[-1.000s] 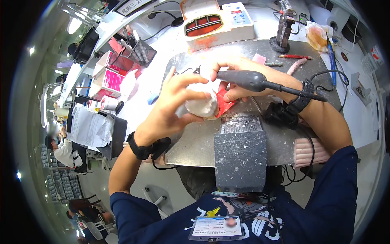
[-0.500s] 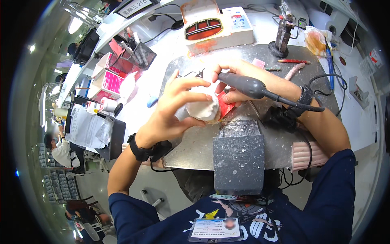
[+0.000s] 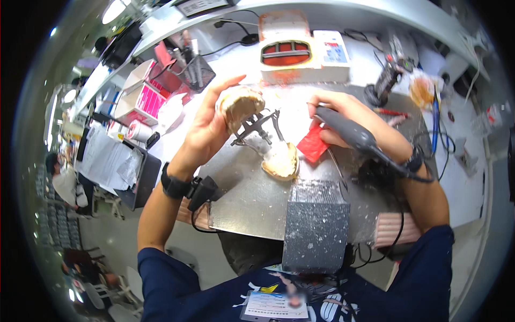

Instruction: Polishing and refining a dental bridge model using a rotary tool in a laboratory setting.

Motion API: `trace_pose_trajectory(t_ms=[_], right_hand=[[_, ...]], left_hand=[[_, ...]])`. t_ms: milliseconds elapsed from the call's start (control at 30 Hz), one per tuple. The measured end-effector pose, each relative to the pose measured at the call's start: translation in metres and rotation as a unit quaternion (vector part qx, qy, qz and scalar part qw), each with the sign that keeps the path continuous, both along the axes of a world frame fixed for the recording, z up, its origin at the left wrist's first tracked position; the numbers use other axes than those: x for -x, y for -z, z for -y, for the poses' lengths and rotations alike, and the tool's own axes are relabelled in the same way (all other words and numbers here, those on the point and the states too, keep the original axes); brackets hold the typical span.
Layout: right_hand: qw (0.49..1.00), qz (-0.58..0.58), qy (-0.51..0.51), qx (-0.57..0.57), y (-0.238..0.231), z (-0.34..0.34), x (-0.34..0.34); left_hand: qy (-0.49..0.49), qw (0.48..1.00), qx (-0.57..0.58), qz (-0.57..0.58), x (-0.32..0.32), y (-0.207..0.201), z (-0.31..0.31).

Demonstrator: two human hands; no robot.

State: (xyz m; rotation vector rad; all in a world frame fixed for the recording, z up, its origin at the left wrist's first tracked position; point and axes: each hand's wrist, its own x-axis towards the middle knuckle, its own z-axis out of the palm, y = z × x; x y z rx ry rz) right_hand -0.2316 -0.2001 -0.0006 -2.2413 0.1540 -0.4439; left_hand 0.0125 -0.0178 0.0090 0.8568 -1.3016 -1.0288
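The left hand is clamped on the upper half of a cream plaster dental cast mounted in a black wire hinged articulator, swung open and lifted toward eleven o'clock of the grey metal work tray; the lower cream plaster cast half rests on that tray near its centre, joined by the wire frame. The right hand is closed around a dark grey pen-shaped rotary handpiece, its tip pointing toward twelve o'clock, away from the plaster, while a red folded paper square lies just under the fingers. The step in hand looks like inspection: the hinge is opened so the biting surfaces can be checked between bouts of trimming. Any further trimming would call for tilting the handpiece back toward the plaster and steadying the cast against the tray. Half a second ago both hands sat together over the closed cast at the tray's middle with the handpiece laid across it; now the cast is opened and raised, and the right hand has drawn off toward two o'clock.
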Motion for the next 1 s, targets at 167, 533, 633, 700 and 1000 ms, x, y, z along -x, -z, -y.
trace_pose_trajectory(t_ms=[167, 533, 633, 700, 1000], right_hand=[[0.991, 0.039, 0.078, -0.098, -0.01, -0.002, -0.004], [0.952, 0.199, -0.057, 0.223, -0.021, -0.021, -0.071], [0.973, 0.208, -0.057, 0.088, -0.015, -0.033, -0.079], [0.969, 0.233, -0.074, 0.044, -0.012, -0.037, -0.079], [0.973, 0.207, -0.103, 0.003, -0.005, -0.044, -0.074]], left_hand=[[0.095, 0.969, -0.138, -0.184, -0.021, 0.02, 0.002], [0.021, 0.994, -0.103, -0.033, -0.018, 0.029, 0.005], [-0.001, 0.994, -0.11, 0.019, -0.018, 0.034, 0.004], [-0.009, 0.996, -0.087, 0.014, -0.018, 0.037, 0.004], [-0.031, 0.996, -0.074, 0.037, -0.016, 0.032, 0.002]])
